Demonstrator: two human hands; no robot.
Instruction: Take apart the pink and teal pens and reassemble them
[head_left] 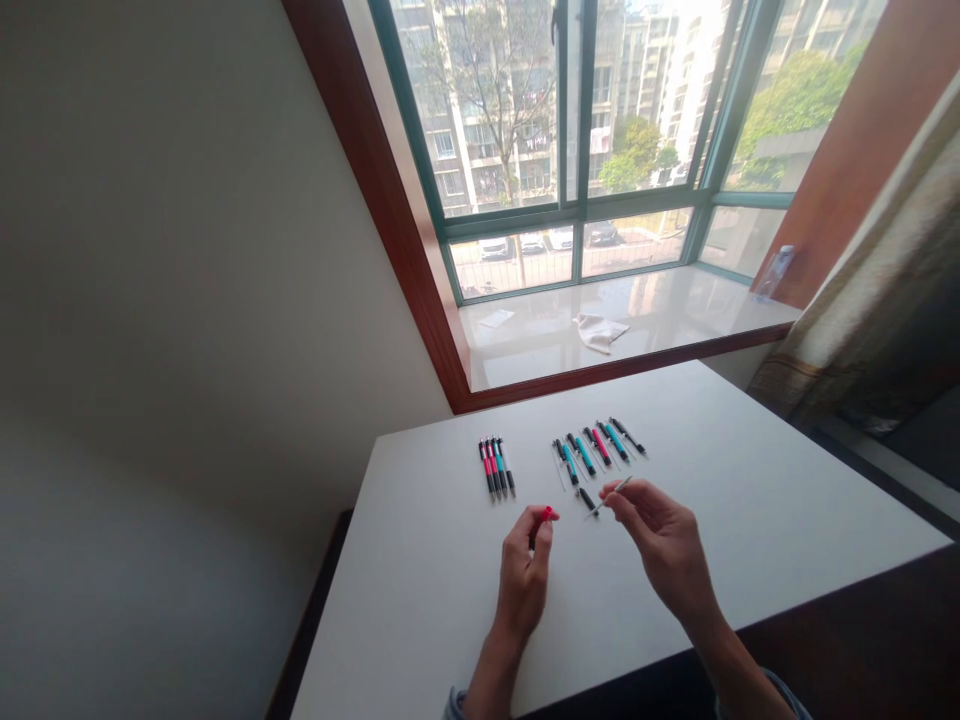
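Observation:
My left hand (pixel 525 570) is closed on a red pen barrel (pixel 543 517), held just above the white table (pixel 420 600). My right hand (pixel 660 535) pinches a thin pale refill (pixel 609 496) that points left toward the barrel. A black pen part (pixel 587 499) lies on the table between my hands. Beyond them a tight group of several pens (pixel 496 466) lies side by side on the left, and a spread row of several red, teal and black pens with loose parts (pixel 598 445) lies on the right.
A bay window sill (pixel 675 310) runs behind the table, with a crumpled white cloth (pixel 598 331) and a small paper (pixel 495 318) on it. A curtain (pixel 877 300) hangs at the right. A plain wall stands at the left.

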